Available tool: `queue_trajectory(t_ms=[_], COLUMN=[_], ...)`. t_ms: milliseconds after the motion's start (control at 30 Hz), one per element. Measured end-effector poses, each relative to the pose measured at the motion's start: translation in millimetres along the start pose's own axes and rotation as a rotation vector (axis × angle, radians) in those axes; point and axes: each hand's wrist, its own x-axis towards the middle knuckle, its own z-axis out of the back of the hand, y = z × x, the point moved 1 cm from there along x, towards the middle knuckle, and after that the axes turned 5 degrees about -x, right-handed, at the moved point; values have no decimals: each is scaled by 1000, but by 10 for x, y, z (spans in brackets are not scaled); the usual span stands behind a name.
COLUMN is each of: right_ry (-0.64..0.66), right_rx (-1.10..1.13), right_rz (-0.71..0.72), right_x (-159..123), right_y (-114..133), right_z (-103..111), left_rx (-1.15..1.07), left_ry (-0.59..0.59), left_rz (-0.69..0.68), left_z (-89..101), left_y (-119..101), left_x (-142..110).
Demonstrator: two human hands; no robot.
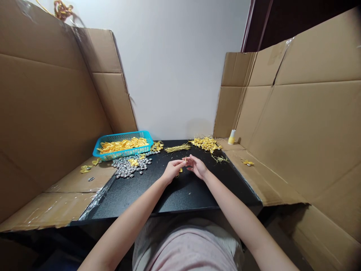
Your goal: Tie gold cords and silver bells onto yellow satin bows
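Note:
Over the middle of the black tabletop, my left hand (pixel 171 170) is closed, thumb and fingertips pinching a small gold piece (pixel 185 159). My right hand (pixel 199 168) meets it from the other side, its curled fingertips at the same piece. The piece is too small to tell whether it is ribbon or wire. Just below the fingers shows a bit of gold ribbon (pixel 181 171), partly hidden by my left hand. Behind my hands lies a bundle of thin gold wire ties (pixel 177 148). To the left spreads a heap of shiny silver beads (pixel 130 168) with some gold ribbon pieces on it.
A blue plastic basket (pixel 123 155) filled with gold ribbon pieces stands back left. Back right are a pile of gold ribbon pieces (pixel 207 143), loose wire ties (pixel 220 159) and a white-and-yellow cone (pixel 231 137). Cardboard walls (pixel 304 131) flank the table (pixel 135 199).

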Motion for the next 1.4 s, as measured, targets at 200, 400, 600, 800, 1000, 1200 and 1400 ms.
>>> queue_trajectory(t_ms=[200,400,600,800,1000,1200,1400], right_ry=[-4,-195,-267,-224,-241,-342,-509], right_rx=[57,-123,-513,-867,-1068,-1128,-1255], right_rz=[14,54,39,23,48,126,325], right_x=[26,104,41,-18,-72,-34,152], right_y=[-13,7,-109,-138,-102,-165,-228], right_z=[145,423,288,202,228,301,521], left_rx=[29,37,47,168,523,913,1200], left_ry=[11,-75,-184,-286,-506,-655,-487], left_rz=[-26,-93,-115,-133,-207,-186,-399], left_z=[16,98,191,228,239,208,329], left_y=[-4,-13,7,43,13,106,42], left_x=[-8,28,85,121,10,-4,24])
